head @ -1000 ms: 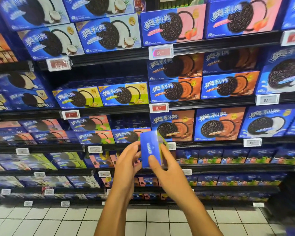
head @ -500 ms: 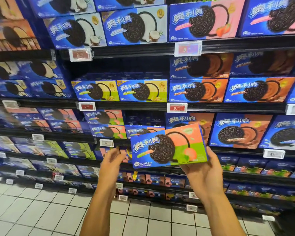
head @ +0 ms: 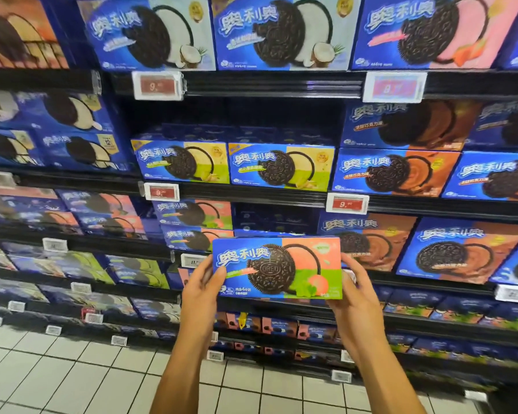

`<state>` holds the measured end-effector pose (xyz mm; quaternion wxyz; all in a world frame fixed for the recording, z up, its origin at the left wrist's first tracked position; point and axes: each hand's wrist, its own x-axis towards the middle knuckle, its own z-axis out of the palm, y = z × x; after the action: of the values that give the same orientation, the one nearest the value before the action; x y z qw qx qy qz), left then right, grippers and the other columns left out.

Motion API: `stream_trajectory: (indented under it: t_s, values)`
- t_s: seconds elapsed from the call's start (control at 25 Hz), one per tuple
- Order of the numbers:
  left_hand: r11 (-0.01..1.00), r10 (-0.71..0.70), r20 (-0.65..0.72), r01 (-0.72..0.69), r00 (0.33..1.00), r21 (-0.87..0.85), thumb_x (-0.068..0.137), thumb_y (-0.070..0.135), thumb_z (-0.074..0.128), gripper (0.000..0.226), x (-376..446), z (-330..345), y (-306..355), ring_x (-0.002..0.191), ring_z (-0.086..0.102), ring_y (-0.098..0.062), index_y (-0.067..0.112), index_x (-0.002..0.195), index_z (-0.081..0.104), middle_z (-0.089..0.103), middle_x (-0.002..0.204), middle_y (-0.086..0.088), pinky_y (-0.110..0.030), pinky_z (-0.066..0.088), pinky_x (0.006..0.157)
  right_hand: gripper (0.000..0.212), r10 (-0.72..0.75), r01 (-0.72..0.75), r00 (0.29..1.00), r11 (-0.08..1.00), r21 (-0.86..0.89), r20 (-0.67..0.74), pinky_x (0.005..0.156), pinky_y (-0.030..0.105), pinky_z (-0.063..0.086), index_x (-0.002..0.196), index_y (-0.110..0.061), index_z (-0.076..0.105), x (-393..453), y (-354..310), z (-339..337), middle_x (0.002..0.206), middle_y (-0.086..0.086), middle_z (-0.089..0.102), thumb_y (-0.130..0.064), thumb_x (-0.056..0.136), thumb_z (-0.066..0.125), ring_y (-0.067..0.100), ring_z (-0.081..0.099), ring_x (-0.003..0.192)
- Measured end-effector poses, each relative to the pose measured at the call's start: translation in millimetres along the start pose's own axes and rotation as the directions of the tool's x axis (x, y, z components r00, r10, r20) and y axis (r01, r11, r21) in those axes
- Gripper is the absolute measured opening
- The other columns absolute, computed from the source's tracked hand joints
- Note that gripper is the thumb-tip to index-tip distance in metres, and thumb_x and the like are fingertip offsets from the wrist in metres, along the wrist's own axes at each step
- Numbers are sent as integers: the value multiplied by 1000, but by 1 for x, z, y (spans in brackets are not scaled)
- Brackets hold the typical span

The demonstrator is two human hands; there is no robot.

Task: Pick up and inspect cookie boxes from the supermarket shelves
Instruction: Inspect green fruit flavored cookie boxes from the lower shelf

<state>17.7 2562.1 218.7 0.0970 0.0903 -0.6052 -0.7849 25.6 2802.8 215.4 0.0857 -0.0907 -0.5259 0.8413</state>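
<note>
Both hands hold one cookie box (head: 277, 268) up in front of the shelves (head: 251, 85), front face twd the camera, long side roughly level. Left hand (head: 202, 283) grips the box's left end, thumb on the blue front near the lower left corner, fingers curled behind. Right hand (head: 353, 291) grips the right end, fingers wrapped round the edge, palm under the lower right corner. Box is blue on the left w/ white lettering, a dark sandwich cookie in the middle, pink and green on the right w/ a peach pic. It sits clear of the shelf stock, in front of the row w/ matching peach boxes (head: 193, 215) to its left and brown choc boxes (head: 461, 249) to its right. Above: yellow-green boxes (head: 280, 167), coconut boxes (head: 281, 32) on top. Red price tags (head: 347, 203) clipped on shelf edges. White tiled floor (head: 57, 377) below.
</note>
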Motion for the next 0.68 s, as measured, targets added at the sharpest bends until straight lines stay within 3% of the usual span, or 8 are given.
stream_trajectory:
  t_s: [0.16,0.24,0.36,0.44,0.52,0.6,0.68]
  values:
    - [999,-1,31,0,1000,37,98,8,54,26,41,-7,-8,93,70,1,28,115,57,67,116,10,-12,54,69,24,-33,26,999,975,-220,-31,76,23,56,117,-34,68,11,16,26,112,-6,75,-22,101,55,11,71,101]
    - [996,-7,69,1,998,88,98,6,53,27,62,-5,-12,91,70,3,28,113,56,67,115,10,-12,53,68,34,-73,64,997,934,-352,-10,78,22,57,122,-37,65,17,23,34,113,-7,74,-15,97,62,10,69,105]
    - [976,11,68,-25,998,216,99,9,55,26,88,1,-18,103,66,-7,22,121,58,63,122,-1,-25,56,85,36,-145,111,989,832,-543,-20,93,40,53,128,-29,62,35,32,43,122,10,65,-8,98,58,25,62,112]
    - [932,29,59,-48,998,359,99,15,55,32,105,5,-22,110,58,-16,15,131,55,53,130,-5,-39,49,100,36,-159,77,984,780,-621,-77,89,29,47,132,-27,58,49,32,49,122,11,56,-12,100,56,14,57,105]
    - [902,52,52,-69,997,427,100,19,54,32,118,8,-23,104,56,-10,14,132,55,49,131,-7,-33,47,96,33,-191,82,977,741,-666,-92,81,24,41,129,-32,57,63,30,55,116,8,50,-15,100,57,3,53,97]
    - [895,91,60,-108,994,433,100,16,54,28,129,13,-21,104,58,-4,15,128,58,49,131,-9,-20,45,91,31,-222,81,967,734,-674,-126,84,29,41,126,-33,58,75,32,57,115,1,52,-18,98,61,9,55,100]
    - [897,88,52,-102,995,431,101,17,53,30,137,19,-20,111,56,-14,13,130,58,47,134,-7,-25,44,94,37,-226,36,954,736,-676,-196,94,38,46,132,-21,58,88,33,60,122,-2,58,-23,96,66,18,57,112]
